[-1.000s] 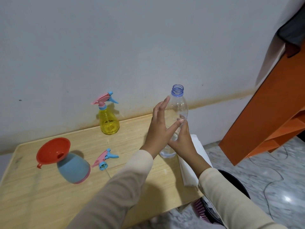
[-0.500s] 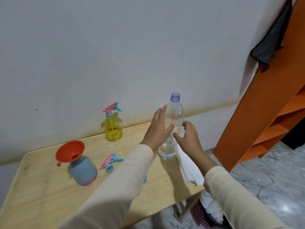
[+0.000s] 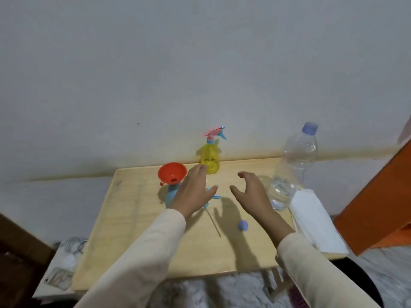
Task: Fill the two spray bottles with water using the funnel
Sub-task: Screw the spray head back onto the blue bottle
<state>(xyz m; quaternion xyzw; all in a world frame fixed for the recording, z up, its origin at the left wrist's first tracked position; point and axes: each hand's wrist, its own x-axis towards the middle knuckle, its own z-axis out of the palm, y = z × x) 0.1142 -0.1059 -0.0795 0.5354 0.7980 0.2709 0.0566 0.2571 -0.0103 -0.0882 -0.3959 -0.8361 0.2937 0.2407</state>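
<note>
A yellow spray bottle (image 3: 209,159) with its pink and blue trigger head stands by the wall. A red funnel (image 3: 172,173) sits in the neck of the blue spray bottle (image 3: 170,195), which my left hand (image 3: 193,192) partly hides. That hand hovers open over the loose spray head (image 3: 215,197), whose thin tube trails toward me. My right hand (image 3: 251,192) hangs open above the wooden table (image 3: 142,230), holding nothing. A clear, uncapped water bottle (image 3: 293,165) with little water stands to its right. A small blue cap (image 3: 242,224) lies on the table.
White folded paper (image 3: 315,221) overhangs the table's right edge. An orange shelf (image 3: 378,201) stands at the right. A dark bin (image 3: 355,276) sits on the marbled floor below. A phone (image 3: 58,277) and clutter lie on a low surface at the left.
Both hands have let go of the water bottle and moved left over the table. The view has swung so the whole table shows.
</note>
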